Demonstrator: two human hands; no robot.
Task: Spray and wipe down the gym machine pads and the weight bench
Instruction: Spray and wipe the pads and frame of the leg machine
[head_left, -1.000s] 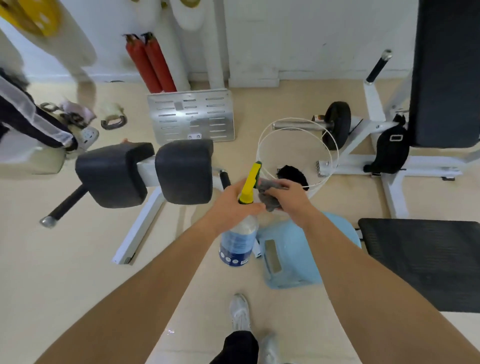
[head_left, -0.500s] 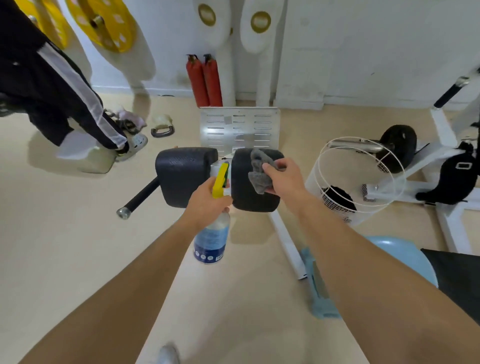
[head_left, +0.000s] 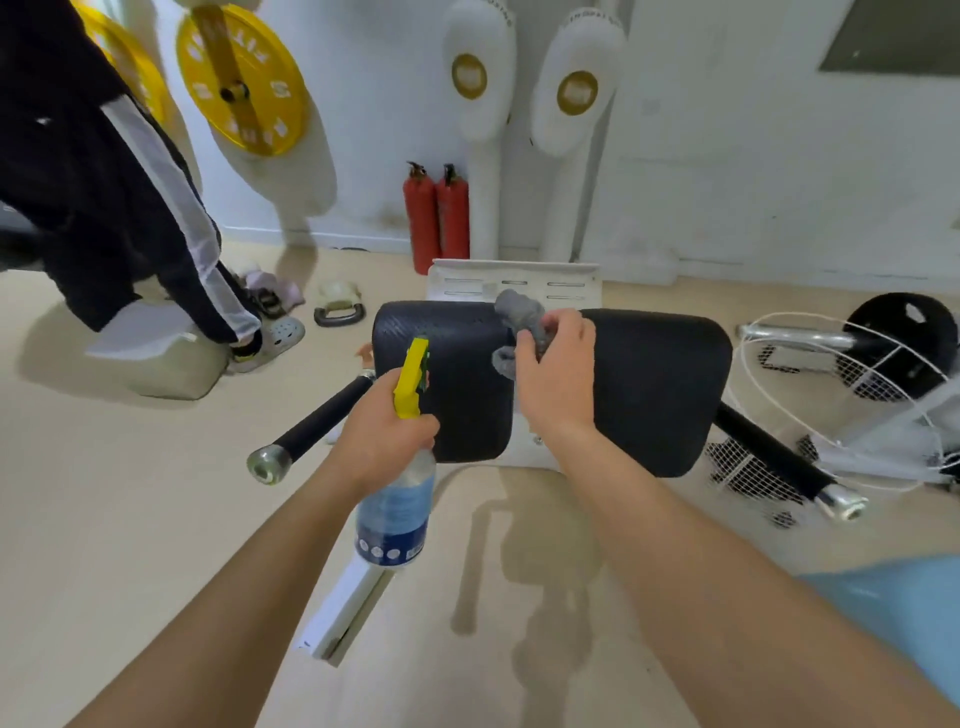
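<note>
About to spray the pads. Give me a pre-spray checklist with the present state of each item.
1. Spray bottle gripped in left hand: ok.
2. Yellow nozzle facing left pad: ok.
3. Grey cloth ready in right hand: ok.
4. Right hand out of the spray path: cannot tell; it hovers at the gap between the pads.
5. Right pad uncovered: ok.
6. Pads already wet: cannot tell.
</note>
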